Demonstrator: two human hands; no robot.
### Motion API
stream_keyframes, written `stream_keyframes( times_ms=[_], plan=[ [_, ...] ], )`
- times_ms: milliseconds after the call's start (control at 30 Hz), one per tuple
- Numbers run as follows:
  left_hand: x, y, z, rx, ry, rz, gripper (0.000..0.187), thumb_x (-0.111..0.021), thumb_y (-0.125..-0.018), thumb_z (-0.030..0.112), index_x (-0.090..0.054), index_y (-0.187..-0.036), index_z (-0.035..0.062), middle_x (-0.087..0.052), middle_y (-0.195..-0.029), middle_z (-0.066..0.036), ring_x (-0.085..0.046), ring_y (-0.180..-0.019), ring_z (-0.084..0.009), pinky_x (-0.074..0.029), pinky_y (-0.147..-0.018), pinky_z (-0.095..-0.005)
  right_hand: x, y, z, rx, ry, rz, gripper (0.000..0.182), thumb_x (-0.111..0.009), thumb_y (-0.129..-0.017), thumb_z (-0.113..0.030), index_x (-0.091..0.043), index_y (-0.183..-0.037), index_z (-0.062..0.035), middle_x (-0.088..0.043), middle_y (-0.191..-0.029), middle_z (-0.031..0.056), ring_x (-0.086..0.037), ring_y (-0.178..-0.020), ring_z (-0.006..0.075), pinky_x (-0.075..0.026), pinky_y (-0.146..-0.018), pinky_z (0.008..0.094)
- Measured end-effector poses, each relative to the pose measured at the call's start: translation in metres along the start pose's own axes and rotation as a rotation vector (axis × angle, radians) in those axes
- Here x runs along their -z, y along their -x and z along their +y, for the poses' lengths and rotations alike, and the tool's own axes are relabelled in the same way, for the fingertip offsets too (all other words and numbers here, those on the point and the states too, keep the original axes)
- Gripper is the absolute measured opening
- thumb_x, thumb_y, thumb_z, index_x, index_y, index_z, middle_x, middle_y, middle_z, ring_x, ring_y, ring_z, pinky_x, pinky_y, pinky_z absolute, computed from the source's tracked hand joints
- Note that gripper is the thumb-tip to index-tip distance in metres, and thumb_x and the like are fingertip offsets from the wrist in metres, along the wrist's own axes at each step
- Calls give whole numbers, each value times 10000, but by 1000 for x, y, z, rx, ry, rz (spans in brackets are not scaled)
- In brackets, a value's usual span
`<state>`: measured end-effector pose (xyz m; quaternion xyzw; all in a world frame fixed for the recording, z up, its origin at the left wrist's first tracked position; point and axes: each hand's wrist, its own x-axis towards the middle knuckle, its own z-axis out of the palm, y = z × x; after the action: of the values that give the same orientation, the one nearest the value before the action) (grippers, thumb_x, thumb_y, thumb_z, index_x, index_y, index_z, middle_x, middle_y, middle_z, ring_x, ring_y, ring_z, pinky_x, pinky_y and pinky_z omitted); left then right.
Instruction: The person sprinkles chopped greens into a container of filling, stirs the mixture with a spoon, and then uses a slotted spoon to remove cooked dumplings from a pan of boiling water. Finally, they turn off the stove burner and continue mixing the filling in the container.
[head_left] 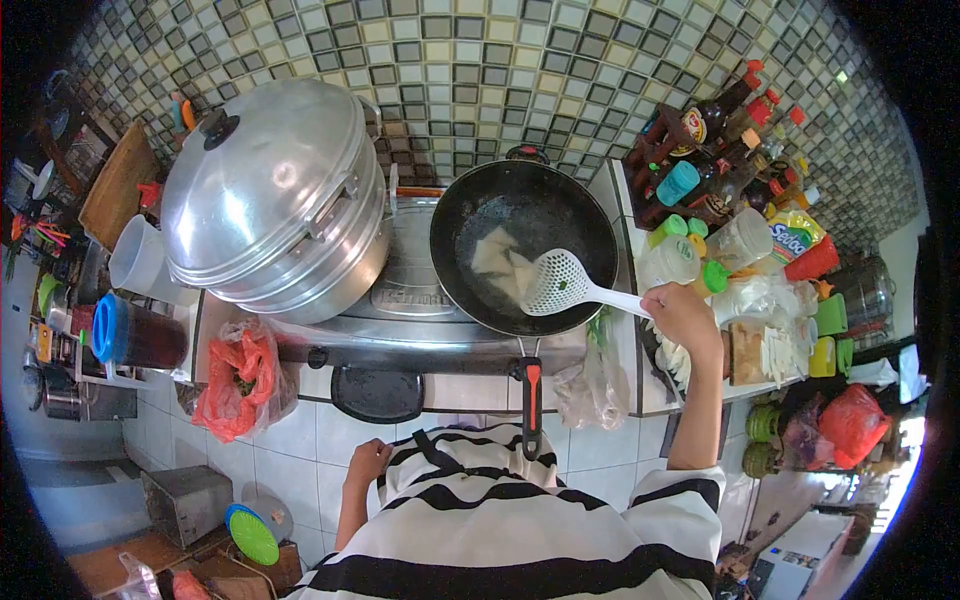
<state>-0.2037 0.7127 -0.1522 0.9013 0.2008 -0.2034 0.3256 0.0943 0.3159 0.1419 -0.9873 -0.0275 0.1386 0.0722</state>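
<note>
The right hand (682, 312) is clenched on the handle of a white skimmer (556, 283). Its long axis runs left from the hand into the wok (590, 225), over pale pieces (500, 262). The left hand (368, 462) hangs near the body, empty and loosely curled.

In my right hand (683, 312) I hold a white plastic skimmer (560, 283), matt and perforated, over a black wok (523, 245) with a dull, oily-wet inside. Beside it the large steamer (275, 195) is brushed aluminium with a soft sheen. The wall (480, 70) is glossy mosaic tile; the red bag (238, 380) is thin crinkled plastic.
</note>
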Motion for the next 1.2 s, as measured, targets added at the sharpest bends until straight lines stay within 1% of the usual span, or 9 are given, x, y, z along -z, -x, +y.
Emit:
stream_keyframes(
  times_ms=[200, 300, 433, 600, 800, 933, 1100, 1167, 1200],
  plan=[
    [6, 2, 4, -16, 7, 13, 311, -546, -814, 300, -601, -786, -5, -609, -781, -210, -587, -767, -368, -462, -685, -411, 19, 1, -1, -11, 60, 30, 156, -568, -783, -258, -681, -843, -170, -646, -792, 94, -603, -799, 278, -470, -719, 396],
    [5, 2, -1, -25, -1, 13, 313, -548, -811, 301, -600, -782, -6, -609, -778, -209, -587, -764, -367, -461, -681, -412, 18, -6, 4, 52, 121, 19, 155, -573, -780, -266, -684, -838, -174, -648, -798, 89, -601, -799, 277, -469, -728, 389],
    [4, 4, -2, -4, 10, 19, 319, -548, -810, 306, -599, -777, -7, -609, -778, -209, -586, -762, -368, -460, -681, -413, 21, -4, -13, 20, 127, -7, 153, -576, -776, -263, -684, -837, -174, -645, -794, 96, -602, -809, 282, -470, -727, 394],
    [1, 4, -3, 8, -8, -6, 334, -539, -814, 318, -599, -795, -10, -609, -789, -211, -584, -773, -373, -458, -690, -414, 12, -11, -20, 20, 39, -80, 165, -575, -771, -258, -681, -845, -156, -641, -816, 120, -604, -830, 293, -469, -738, 404],
    [2, 7, 1, 38, 10, -35, 347, -532, -818, 327, -597, -812, -14, -608, -807, -218, -582, -794, -372, -456, -702, -413, -8, -17, -15, 98, -22, 5, 180, -566, -775, -255, -675, -850, -133, -636, -796, 146, -608, -801, 311, -467, -743, 409],
    [2, 8, 0, 61, 10, -51, 354, -533, -817, 330, -594, -813, -19, -608, -808, -220, -584, -793, -371, -457, -699, -411, -16, -19, -14, 57, -69, -53, 183, -557, -780, -251, -672, -846, -125, -633, -798, 156, -606, -790, 321, -467, -731, 409],
    [1, 9, 0, 47, 35, -45, 352, -539, -814, 330, -594, -809, -18, -609, -796, -220, -586, -780, -371, -458, -689, -412, -51, -16, -1, 65, -295, 25, 205, -541, -785, -228, -657, -839, -68, -616, -768, 185, -599, -759, 344, -463, -705, 410],
    [-1, 8, -3, 40, 42, -37, 349, -542, -812, 328, -594, -808, -17, -609, -792, -218, -586, -776, -372, -458, -686, -412, -61, -11, -3, 54, -304, 2, 211, -525, -789, -214, -653, -853, -58, -615, -804, 193, -591, -782, 356, -460, -716, 419],
    [-3, 7, -4, 33, 23, -31, 343, -543, -812, 323, -596, -808, -15, -610, -789, -216, -586, -775, -370, -457, -685, -412, -71, -11, -1, 82, -327, 67, 218, -512, -794, -212, -650, -864, -59, -613, -821, 196, -587, -795, 361, -456, -726, 425]
  ],
)
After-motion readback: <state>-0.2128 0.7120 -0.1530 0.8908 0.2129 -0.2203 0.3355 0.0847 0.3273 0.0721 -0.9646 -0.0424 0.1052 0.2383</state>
